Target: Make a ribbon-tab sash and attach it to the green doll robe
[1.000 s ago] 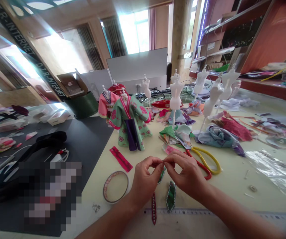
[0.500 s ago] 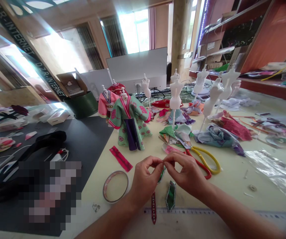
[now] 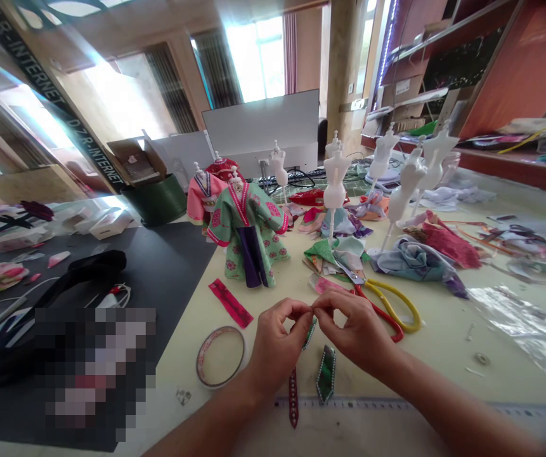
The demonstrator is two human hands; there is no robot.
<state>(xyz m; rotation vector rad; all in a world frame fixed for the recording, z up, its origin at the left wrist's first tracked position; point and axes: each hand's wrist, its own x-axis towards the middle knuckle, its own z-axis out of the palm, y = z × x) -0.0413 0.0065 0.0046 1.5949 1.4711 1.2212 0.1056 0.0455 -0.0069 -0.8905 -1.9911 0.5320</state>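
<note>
Green beaded pc point(image 3: 309, 334): just under the grip, btwn both hands, at a tilt, partly hid by fingers. L hand point(image 3: 279, 330): thumb + finger pinched, seemingly on the pc's top end. R hand point(image 3: 352, 325): thumb + finger pinched too, tips right by L tips; can't tell what, if anything, in there. Just below grip: 2nd green pc point(image 3: 326, 374), flat, w/ white beads round the edge. Also below, a bit L: dark red strip point(image 3: 293, 398) w/ shiny dots, across the ruler point(image 3: 372, 404). L of grip: tape roll point(image 3: 202, 360), lying flat. Up + L: pink strip point(image 3: 231, 303). Up + R, by R hand: scissors point(image 3: 372, 285), 1 red + 1 yellow handle. Farther up: cloth bits point(image 3: 323, 252), messy. Up-L: little green robe point(image 3: 273, 219) w/ pink flowers. Past those: white doll bodies point(image 3: 336, 178) on sticks. Way back: big pale screen point(image 3: 263, 124).
</note>
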